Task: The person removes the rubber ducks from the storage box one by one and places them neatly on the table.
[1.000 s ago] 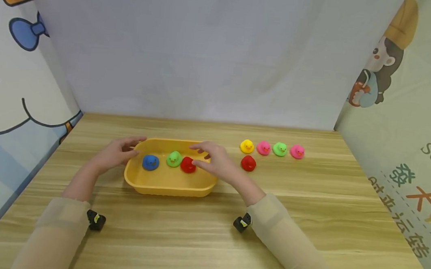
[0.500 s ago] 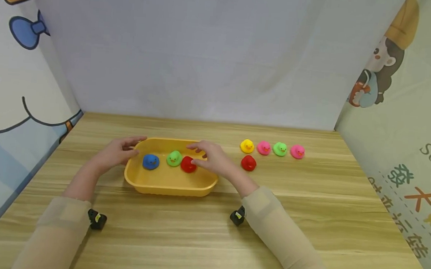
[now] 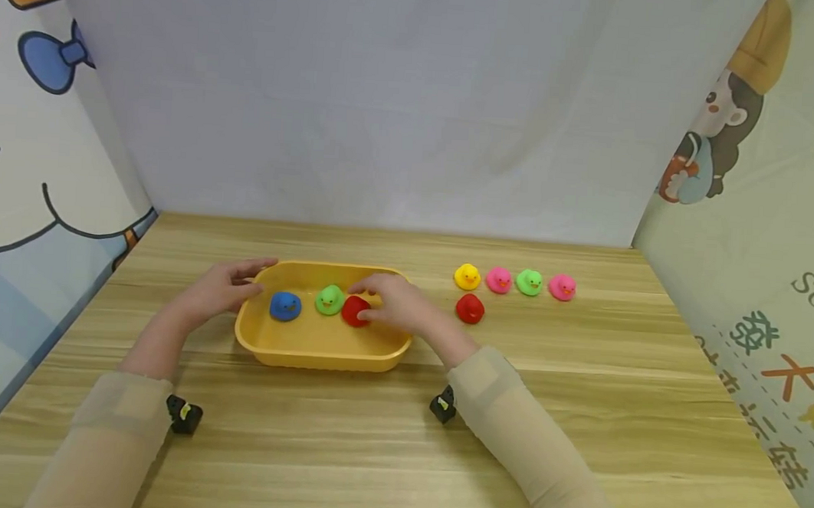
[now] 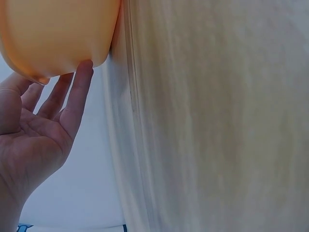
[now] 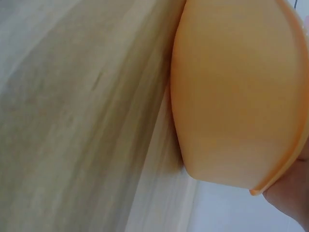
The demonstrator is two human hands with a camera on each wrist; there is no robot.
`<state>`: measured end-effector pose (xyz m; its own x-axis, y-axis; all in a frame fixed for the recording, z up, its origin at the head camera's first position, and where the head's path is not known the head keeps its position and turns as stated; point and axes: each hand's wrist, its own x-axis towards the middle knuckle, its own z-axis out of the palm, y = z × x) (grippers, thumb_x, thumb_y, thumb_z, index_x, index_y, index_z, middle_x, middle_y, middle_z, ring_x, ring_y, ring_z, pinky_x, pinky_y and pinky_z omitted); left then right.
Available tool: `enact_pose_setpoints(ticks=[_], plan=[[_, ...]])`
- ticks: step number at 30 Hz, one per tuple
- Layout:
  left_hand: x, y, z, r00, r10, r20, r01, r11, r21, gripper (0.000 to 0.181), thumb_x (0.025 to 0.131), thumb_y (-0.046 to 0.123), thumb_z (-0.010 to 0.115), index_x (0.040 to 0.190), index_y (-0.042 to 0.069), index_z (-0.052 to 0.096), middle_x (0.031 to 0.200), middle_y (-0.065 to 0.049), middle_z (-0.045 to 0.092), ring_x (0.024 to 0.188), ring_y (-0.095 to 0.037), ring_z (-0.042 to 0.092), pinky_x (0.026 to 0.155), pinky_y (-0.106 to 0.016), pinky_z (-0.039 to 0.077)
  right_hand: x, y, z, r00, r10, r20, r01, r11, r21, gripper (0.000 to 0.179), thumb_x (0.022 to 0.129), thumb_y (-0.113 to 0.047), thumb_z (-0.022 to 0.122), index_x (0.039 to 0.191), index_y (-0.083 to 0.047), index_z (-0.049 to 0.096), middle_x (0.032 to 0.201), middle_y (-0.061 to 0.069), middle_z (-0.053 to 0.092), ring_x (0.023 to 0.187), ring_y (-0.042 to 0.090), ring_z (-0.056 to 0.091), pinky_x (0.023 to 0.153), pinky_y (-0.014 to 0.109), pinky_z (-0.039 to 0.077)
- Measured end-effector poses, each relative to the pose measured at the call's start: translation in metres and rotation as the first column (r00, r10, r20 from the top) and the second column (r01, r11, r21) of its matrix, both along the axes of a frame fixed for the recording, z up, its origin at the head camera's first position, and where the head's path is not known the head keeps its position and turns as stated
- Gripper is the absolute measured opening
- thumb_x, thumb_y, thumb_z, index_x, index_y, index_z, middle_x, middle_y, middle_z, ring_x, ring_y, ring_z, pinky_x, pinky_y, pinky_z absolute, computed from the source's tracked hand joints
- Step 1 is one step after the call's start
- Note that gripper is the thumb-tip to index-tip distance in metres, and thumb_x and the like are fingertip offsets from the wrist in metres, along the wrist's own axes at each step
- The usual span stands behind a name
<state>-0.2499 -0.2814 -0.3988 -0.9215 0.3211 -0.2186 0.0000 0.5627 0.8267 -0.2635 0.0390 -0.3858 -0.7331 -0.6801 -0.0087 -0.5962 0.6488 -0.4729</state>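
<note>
Head view: the left hand [image 3: 217, 293] grips a tub [image 3: 326, 343]. Inside, the right hand [image 3: 394, 299] spans a red duck [image 3: 352, 310], grasp unclear.

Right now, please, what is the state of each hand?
Left hand: open, touching the tub.
Right hand: at the tub's red duck; grip cannot be told.

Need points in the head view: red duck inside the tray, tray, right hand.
Red duck [image 3: 352, 310]: head view, on its body.
Tray [image 3: 332, 363]: head view, on its near outer wall.
Right hand [image 3: 397, 303]: head view, back of hand.
</note>
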Motion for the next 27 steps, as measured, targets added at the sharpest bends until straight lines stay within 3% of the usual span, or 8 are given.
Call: enact_pose_setpoints(ticks=[11,18,27], plan=[[0.0016,-0.0007,0.0026,1.000,-0.009,0.008,0.009,1.000,0.026,0.054,0.099,0.023,0.050,0.149,0.018,0.031,0.151,-0.022,0.027,0.130,-0.044,0.037,0.083,-0.044,0.053,0.0068,-0.0044,0.0027,0.998,-0.020,-0.065,0.029,0.988,0.153,0.037,0.087,-0.029,0.069,0.123,-0.021,0.063,0.127,-0.003,0.061,0.118,0.017,0.052,0.096,0.037,0.044],[0.0021,0.0009,0.0037,1.000,-0.010,0.010,0.010,1.000,0.021,0.054,0.099,0.023,0.050,0.149,0.017,0.031,0.151,-0.021,0.027,0.131,-0.045,0.035,0.083,-0.044,0.053,0.0076,-0.0041,-0.0006,0.994,-0.016,-0.109,0.033,0.987,0.156,0.035,0.086,-0.028,0.069,0.120,-0.022,0.065,0.124,-0.003,0.062,0.115,0.017,0.054,0.092,0.037,0.046],[0.0015,0.0000,0.0013,1.000,-0.005,0.029,0.003,0.998,0.065,0.056,0.099,0.020,0.048,0.151,0.019,0.027,0.152,-0.023,0.024,0.130,-0.044,0.037,0.081,-0.043,0.054,0.0071,-0.0019,-0.0009,0.994,-0.002,-0.109,0.014,0.993,0.113,0.033,0.087,-0.026,0.069,0.119,-0.021,0.065,0.120,-0.004,0.064,0.114,0.017,0.055,0.093,0.034,0.045]])
